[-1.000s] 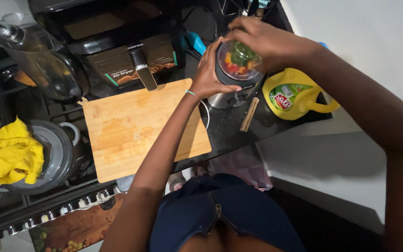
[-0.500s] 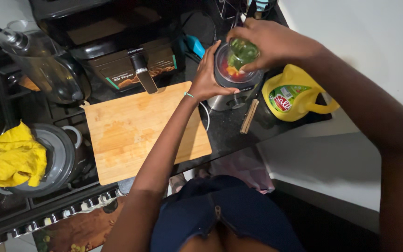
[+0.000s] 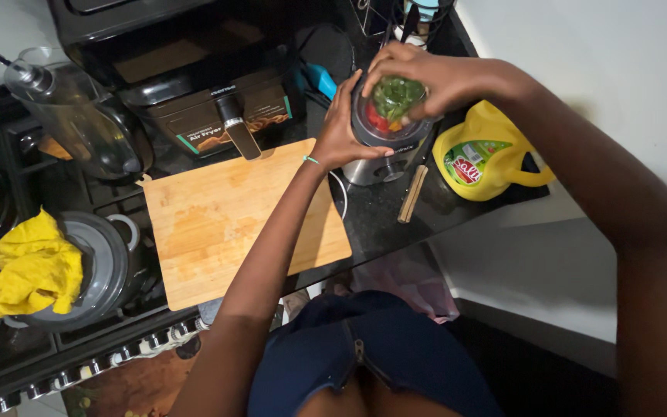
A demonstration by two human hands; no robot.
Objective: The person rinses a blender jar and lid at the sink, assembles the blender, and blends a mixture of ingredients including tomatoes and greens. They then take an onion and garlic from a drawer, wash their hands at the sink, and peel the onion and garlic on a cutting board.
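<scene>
Yellow cloth (image 3: pixel 36 266) — yellow jug (image 3: pixel 482 154), green-red label

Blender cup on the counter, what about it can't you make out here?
Head view only:
- Blender cup: rim and sides covered by left hand and right hand.
- Blender base: mostly hidden under the cup; buttons too small.
- Contents: red and green pieces, kind unclear.

Single head camera, looking steeply down, close over counter (image 3: pixel 395 224)

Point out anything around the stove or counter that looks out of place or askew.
A crumpled yellow cloth lies on the lid of a pot on the stove, an odd spot for fabric. The wooden cutting board juts past the counter edge.
</scene>
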